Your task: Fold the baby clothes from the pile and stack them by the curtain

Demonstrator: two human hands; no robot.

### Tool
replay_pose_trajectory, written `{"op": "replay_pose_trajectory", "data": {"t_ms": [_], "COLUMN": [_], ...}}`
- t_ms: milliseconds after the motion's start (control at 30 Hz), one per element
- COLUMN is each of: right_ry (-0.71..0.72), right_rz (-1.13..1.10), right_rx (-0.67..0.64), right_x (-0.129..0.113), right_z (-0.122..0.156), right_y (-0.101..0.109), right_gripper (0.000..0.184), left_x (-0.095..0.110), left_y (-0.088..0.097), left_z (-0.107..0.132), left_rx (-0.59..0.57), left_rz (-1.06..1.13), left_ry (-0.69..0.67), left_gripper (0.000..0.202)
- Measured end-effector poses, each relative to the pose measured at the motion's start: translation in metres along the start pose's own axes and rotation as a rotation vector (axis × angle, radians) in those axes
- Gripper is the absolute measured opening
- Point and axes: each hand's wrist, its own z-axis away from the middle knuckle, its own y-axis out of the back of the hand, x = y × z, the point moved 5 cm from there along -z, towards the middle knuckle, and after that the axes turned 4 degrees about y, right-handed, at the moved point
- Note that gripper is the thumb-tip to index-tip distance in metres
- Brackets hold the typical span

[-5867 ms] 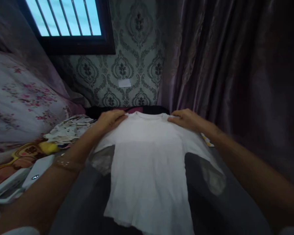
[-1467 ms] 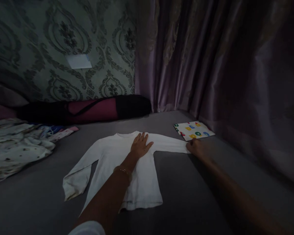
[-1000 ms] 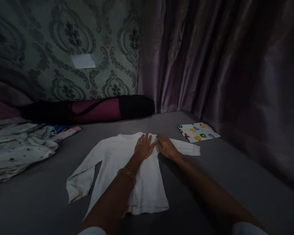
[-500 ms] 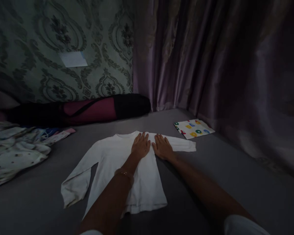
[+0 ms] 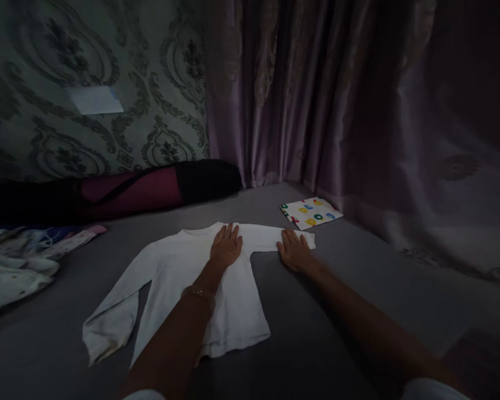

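Note:
A white long-sleeved shirt [image 5: 170,278] lies spread on a grey sheet, its neckline at the far side. My left hand [image 5: 226,245] rests flat on the shirt near the right shoulder, fingers stretched out. On the right sleeve, close to its cuff, my right hand [image 5: 294,251] lies flat with its fingers extended. That sleeve is straight, while the left sleeve angles down toward me and looks creased near its cuff. My left forearm covers part of the shirt's front and hem.
A folded white cloth with colourful letters [image 5: 311,213] lies beyond the right sleeve. Rumpled clothes [image 5: 20,266] are piled at the left. A long black and maroon bundle [image 5: 137,191] runs along the patterned wall. Purple curtains [image 5: 316,100] hang at the back and right.
My right hand has slid outward along the right sleeve, from near the shoulder toward the cuff. My left hand stays on the shirt's shoulder. The view has turned slightly right.

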Motion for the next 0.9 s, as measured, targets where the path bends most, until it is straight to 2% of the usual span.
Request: {"op": "replay_pose_trajectory", "data": {"t_ms": [200, 433, 533, 633, 767, 833, 900], "right_ry": [-0.063, -0.07, -0.07, -0.047, -0.037, -0.044, -0.047], "right_rz": [0.042, -0.006, 0.007, 0.046, 0.09, 0.118, 0.133], "right_rx": [0.02, 0.031, -0.002, -0.048, -0.076, 0.009, 0.116], "right_x": [0.026, 0.027, 0.027, 0.026, 0.024, 0.023, 0.019], "right_z": [0.019, 0.025, 0.023, 0.018, 0.006, -0.001, -0.007], "right_y": [0.008, 0.011, 0.012, 0.018, 0.033, 0.044, 0.055], "right_gripper": [0.063, 0.062, 0.061, 0.059, 0.05, 0.039, 0.031], "left_x": [0.002, 0.002, 0.003, 0.004, -0.007, -0.029, -0.066], "left_y": [0.003, 0.001, 0.009, 0.03, 0.074, 0.099, 0.125], "left_z": [0.002, -0.002, -0.003, 0.001, 0.022, 0.041, 0.065], "left_rx": [0.015, -0.059, -0.083, -0.111, -0.055, 0.028, 0.121], "left_rz": [-0.031, -0.015, 0.052, 0.138, 0.164, 0.183, 0.223], "left_ry": [-0.003, 0.012, -0.02, -0.034, -0.088, -0.091, -0.024], "left_gripper": [0.058, 0.056, 0.054, 0.054, 0.051, 0.05, 0.048]}}
